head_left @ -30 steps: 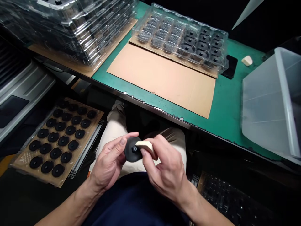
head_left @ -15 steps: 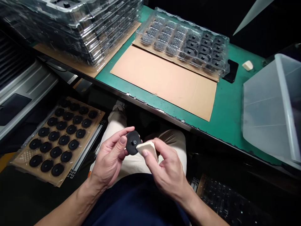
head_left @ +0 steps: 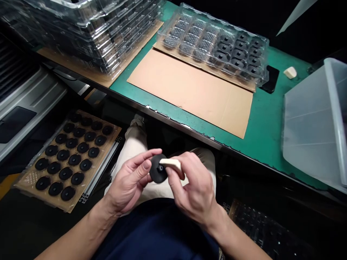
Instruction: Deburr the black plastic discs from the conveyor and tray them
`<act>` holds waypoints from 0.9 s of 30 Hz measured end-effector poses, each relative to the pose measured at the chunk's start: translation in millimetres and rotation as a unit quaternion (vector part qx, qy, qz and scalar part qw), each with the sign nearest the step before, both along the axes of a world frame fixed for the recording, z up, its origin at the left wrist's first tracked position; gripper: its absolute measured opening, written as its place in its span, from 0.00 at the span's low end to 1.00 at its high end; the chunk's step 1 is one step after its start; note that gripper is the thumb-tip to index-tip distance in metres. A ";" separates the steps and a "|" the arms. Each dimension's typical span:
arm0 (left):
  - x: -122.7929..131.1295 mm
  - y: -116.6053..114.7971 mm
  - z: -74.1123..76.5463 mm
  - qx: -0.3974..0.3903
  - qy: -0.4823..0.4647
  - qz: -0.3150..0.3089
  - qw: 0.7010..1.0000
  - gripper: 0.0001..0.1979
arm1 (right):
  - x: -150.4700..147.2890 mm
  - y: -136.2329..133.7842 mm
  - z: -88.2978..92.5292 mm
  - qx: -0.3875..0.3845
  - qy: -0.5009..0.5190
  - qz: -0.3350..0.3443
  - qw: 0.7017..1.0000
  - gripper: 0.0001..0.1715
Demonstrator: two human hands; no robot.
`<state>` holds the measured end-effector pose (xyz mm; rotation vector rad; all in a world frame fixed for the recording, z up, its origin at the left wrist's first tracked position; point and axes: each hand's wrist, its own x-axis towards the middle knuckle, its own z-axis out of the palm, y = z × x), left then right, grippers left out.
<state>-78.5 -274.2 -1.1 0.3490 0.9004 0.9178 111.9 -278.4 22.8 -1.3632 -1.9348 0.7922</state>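
Observation:
My left hand [head_left: 131, 180] is closed on the edge of a round black disc [head_left: 157, 174] with a small raised hub at its centre. Pinched in my right hand [head_left: 193, 184] is a cream-coloured pad [head_left: 172, 164], perhaps foam or felt, whose tip touches the disc's face beside the hub. Both hands are above my lap, in front of the table edge. The fingers behind the disc are partly hidden.
A clear blister tray [head_left: 214, 47] with black parts lies on cardboard [head_left: 192, 94] on the green table [head_left: 264, 119]. Stacked clear trays [head_left: 108, 47] stand left. A tray of black discs [head_left: 78, 195] is lower left. A translucent bin [head_left: 309, 126], phone-like black slab [head_left: 272, 81] and cream piece [head_left: 290, 73] are right.
The pad has moved from the disc's lower right edge up to its face near the hub, and my right hand has turned. The disc has shifted slightly right and tilted.

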 end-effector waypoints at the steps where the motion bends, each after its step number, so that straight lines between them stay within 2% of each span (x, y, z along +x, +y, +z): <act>1: 0.7 0.7 0.0 0.030 0.026 0.033 0.999 0.17 | -1.9 -1.0 -0.8 -0.076 0.031 -0.027 0.996 0.09; 3: 0.4 1.6 -0.8 0.077 0.066 0.069 0.992 0.18 | -4.9 -2.7 -2.5 -0.202 0.080 -0.034 0.975 0.13; 4: -0.7 1.8 -1.7 0.087 0.076 0.068 0.991 0.18 | -5.9 -3.3 -3.2 -0.222 0.090 -0.030 0.970 0.14; 6: -4.5 2.5 -3.8 0.073 0.080 0.032 0.994 0.17 | -6.8 -4.3 -4.3 -0.173 0.072 -0.032 0.982 0.15; 9: -10.9 5.9 -6.6 0.016 0.080 -0.064 0.995 0.18 | -6.6 -7.2 -5.9 -0.067 0.004 -0.004 0.998 0.12; 12: -13.9 9.9 -8.2 -0.009 0.095 -0.113 0.989 0.20 | -5.1 -12.2 -8.2 -0.048 -0.054 0.031 0.997 0.10; 18: -12.4 7.7 -10.9 -0.035 0.056 -0.168 0.984 0.23 | 0.0 -13.0 -10.6 0.000 -0.109 0.037 0.993 0.10; 22: -12.5 2.1 -14.5 -0.085 0.014 -0.177 0.980 0.23 | 4.3 -5.9 -10.9 0.026 -0.111 0.090 0.989 0.16; 27: -9.4 -5.9 -23.2 -0.151 -0.040 -0.165 0.974 0.21 | 10.7 5.0 -8.3 0.052 -0.082 0.182 0.978 0.16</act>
